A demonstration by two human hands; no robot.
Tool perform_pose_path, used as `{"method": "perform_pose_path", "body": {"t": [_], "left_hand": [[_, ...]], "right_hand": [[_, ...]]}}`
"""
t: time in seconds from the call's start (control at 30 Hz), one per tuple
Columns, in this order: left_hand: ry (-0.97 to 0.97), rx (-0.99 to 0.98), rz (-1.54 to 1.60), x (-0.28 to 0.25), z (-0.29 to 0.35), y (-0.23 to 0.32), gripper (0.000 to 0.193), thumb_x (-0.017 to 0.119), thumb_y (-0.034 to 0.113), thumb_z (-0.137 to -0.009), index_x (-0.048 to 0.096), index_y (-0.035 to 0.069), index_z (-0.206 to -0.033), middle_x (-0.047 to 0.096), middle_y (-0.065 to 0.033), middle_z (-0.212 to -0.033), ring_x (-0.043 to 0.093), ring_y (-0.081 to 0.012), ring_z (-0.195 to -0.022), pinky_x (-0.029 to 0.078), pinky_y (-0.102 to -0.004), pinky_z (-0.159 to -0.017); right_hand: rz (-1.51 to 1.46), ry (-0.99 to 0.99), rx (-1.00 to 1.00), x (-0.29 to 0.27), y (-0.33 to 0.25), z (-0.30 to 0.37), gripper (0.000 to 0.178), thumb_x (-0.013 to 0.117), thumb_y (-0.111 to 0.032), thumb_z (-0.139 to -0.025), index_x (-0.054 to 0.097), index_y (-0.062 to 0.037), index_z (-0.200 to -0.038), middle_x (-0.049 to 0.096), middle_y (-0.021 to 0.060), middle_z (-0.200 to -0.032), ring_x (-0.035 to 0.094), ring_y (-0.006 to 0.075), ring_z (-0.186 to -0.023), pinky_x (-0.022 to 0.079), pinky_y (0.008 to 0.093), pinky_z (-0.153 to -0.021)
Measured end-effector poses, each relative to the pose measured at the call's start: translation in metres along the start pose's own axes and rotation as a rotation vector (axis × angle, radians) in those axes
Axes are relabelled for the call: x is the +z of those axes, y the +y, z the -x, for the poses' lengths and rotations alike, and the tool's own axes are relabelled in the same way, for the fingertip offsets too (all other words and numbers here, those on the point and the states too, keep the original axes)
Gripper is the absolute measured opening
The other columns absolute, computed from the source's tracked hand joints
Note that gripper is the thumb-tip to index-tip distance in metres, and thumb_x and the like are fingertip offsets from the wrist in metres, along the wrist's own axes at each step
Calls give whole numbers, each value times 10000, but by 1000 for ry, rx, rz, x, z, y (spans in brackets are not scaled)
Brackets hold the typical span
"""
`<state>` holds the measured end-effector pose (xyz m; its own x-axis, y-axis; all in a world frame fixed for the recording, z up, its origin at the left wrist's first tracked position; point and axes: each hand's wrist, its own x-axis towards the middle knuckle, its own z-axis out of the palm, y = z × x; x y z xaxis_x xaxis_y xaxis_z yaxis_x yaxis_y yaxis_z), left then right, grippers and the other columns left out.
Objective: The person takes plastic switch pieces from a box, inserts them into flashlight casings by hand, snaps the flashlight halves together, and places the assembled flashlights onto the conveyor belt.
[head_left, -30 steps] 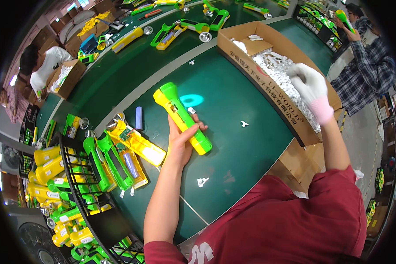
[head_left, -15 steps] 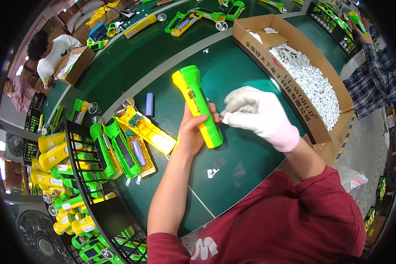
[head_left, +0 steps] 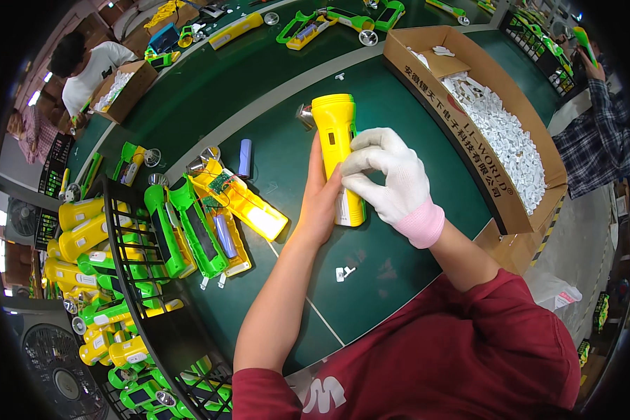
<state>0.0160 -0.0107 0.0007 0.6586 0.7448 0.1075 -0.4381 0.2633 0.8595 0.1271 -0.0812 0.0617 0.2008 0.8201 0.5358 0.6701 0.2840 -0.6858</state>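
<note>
A flashlight [head_left: 335, 115] stands nearly upright above the green table, its yellow side turned up and a little green showing along its right edge. My bare left hand [head_left: 320, 199] is wrapped round its body from the left. My right hand [head_left: 392, 178], in a white glove with a pink cuff, touches the flashlight's right side with thumb and fingers pinched; whatever is between the fingertips is hidden. Past the flashlight's head, a shiny reflector [head_left: 304, 116] partly shows. Small white plastic pieces [head_left: 342, 274] lie on the table below my hands.
A cardboard box [head_left: 462, 133] of small white parts stands at the right. To the left lie opened flashlight shells [head_left: 197, 227], a yellow shell with wiring [head_left: 255, 210] and a blue battery [head_left: 245, 158]. A black crate [head_left: 136, 280] holds several flashlights. Other people work beyond.
The flashlight has turned in my left hand, from its green and yellow seam to its yellow side. My right hand has moved left from beside it and now touches it.
</note>
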Motion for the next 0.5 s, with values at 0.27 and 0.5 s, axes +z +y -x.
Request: {"method": "perform_pose_path", "body": {"t": [0.27, 0.5], "left_hand": [[191, 201, -405, 10, 8, -4, 717, 611, 130, -815, 214, 135, -1412, 501, -125, -1171, 537, -192, -1016, 429, -291, -866], [289, 324, -653, 8, 6, -11, 723, 649, 175, -777, 273, 98, -1389, 537, -135, -1059, 548, -213, -939, 442, -320, -815]], "right_hand": [[-712, -49, 507, -8, 7, -16, 180, 639, -59, -762, 617, 46, -907, 629, 60, -833, 576, 91, -772, 462, 229, -717], [-744, -47, 561, -4, 17, -22, 196, 650, -68, -772, 620, 39, -933, 634, 73, -878, 592, 107, -813, 470, 225, -748]]}}
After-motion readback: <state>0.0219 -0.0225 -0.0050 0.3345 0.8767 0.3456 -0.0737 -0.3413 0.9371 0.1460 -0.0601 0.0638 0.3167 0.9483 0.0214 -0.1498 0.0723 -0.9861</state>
